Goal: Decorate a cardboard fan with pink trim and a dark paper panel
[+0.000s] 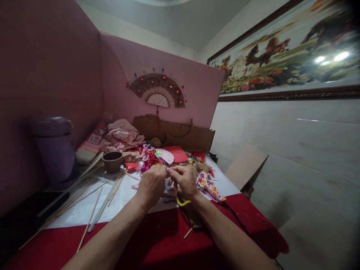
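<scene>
Over the white sheet (126, 195) my left hand (153, 185) and my right hand (184, 182) meet, fingertips pinched close together. Both are closed on something too small or hidden to make out. Below my right hand lies a yellow pipe cleaner (183, 203). A floral-patterned glue gun (209, 186) rests right of that hand. Behind my left hand sits a heap of colourful pipe cleaners (149, 153), with a pink-white dotted fan-shaped piece (165, 156) beside it.
Wooden sticks (116, 187) and a brown cup (112, 162) stand left. A purple bin (56, 150), pink cloth (125, 133), and torn cardboard (180, 135) line the back. A decorated fan (160, 90) hangs on the pink panel. Red cloth (157, 236) covers the near edge.
</scene>
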`<control>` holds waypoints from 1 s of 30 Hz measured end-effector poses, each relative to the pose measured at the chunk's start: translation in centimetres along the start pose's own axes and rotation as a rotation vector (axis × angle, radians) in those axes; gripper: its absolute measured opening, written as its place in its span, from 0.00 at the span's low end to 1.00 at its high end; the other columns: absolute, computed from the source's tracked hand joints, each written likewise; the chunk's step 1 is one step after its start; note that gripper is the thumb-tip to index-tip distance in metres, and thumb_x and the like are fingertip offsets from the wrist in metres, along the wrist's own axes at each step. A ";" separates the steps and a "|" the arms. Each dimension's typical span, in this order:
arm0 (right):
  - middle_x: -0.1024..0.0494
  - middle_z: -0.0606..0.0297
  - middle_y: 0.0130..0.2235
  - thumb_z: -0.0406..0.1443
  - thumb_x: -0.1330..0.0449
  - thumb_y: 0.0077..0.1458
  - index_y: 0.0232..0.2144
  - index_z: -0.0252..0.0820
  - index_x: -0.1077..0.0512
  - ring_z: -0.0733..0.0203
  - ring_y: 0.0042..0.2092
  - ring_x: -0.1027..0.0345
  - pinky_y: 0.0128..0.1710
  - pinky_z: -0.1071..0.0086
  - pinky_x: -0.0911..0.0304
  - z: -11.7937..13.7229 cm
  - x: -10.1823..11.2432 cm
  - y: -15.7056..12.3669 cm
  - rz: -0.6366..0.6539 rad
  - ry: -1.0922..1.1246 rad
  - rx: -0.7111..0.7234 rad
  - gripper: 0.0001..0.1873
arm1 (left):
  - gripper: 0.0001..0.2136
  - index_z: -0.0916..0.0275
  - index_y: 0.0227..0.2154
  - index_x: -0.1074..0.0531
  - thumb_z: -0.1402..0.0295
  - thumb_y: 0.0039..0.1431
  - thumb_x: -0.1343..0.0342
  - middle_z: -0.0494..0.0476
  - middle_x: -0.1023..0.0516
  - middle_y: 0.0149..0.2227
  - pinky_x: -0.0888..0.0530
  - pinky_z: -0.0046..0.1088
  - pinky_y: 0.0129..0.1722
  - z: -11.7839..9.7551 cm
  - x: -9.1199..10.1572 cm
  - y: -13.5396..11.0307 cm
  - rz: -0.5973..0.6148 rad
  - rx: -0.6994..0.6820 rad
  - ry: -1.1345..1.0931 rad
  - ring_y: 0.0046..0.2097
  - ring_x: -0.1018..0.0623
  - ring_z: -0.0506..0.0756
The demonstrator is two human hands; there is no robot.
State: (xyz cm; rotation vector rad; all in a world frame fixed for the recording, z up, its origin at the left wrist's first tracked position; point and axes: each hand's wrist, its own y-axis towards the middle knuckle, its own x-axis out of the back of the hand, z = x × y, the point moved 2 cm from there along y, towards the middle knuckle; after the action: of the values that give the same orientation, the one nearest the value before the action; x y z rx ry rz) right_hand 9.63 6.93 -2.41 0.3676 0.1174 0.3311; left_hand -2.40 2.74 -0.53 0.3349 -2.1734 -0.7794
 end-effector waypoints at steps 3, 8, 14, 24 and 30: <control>0.26 0.67 0.16 0.39 0.39 0.46 0.24 0.35 0.24 0.72 0.12 0.42 0.09 0.80 0.49 -0.1 0.1 0.2 0.017 0.052 -0.018 0.10 | 0.06 0.62 0.23 0.31 0.77 0.51 0.50 0.59 0.28 0.25 0.40 0.30 0.29 0.0 -0.1 0.1 -0.018 0.024 0.024 0.29 0.29 0.57; 0.22 0.58 0.26 0.40 0.42 0.45 0.27 0.34 0.24 0.67 0.19 0.33 0.11 0.79 0.45 0.3 0.3 0.3 0.025 0.162 -0.046 0.13 | 0.08 0.62 0.24 0.32 0.73 0.55 0.53 0.55 0.27 0.23 0.39 0.27 0.26 1.1 -0.2 0.7 -0.071 0.102 -0.026 0.25 0.29 0.54; 0.21 0.57 0.27 0.39 0.41 0.45 0.29 0.33 0.25 0.67 0.17 0.32 0.09 0.81 0.49 0.3 0.3 0.3 0.012 0.186 -0.074 0.13 | 0.07 0.61 0.24 0.28 0.72 0.55 0.50 0.57 0.24 0.25 0.37 0.27 0.28 1.2 -0.6 0.5 -0.020 0.049 -0.040 0.29 0.26 0.55; 0.20 0.53 0.30 0.41 0.43 0.45 0.31 0.34 0.26 0.66 0.17 0.31 0.09 0.80 0.57 0.7 0.6 0.2 0.008 0.279 -0.117 0.14 | 0.09 0.62 0.27 0.28 0.74 0.55 0.53 0.61 0.24 0.29 0.35 0.30 0.35 0.8 -0.1 0.5 -0.061 -0.006 0.027 0.34 0.27 0.57; 0.32 0.70 0.14 0.41 0.48 0.49 0.17 0.39 0.36 0.72 0.12 0.43 0.10 0.80 0.56 0.7 1.1 0.3 -0.220 0.151 0.032 0.15 | 0.12 0.65 0.29 0.29 0.68 0.58 0.58 0.60 0.24 0.27 0.34 0.27 0.29 2.4 2.8 2.1 -0.271 0.219 -0.013 0.30 0.26 0.55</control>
State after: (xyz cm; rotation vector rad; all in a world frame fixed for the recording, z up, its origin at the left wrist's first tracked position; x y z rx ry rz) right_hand 10.69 7.38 -1.72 0.3575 0.3093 0.1391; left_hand -5.98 4.05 1.20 0.7506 -2.2585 -0.6896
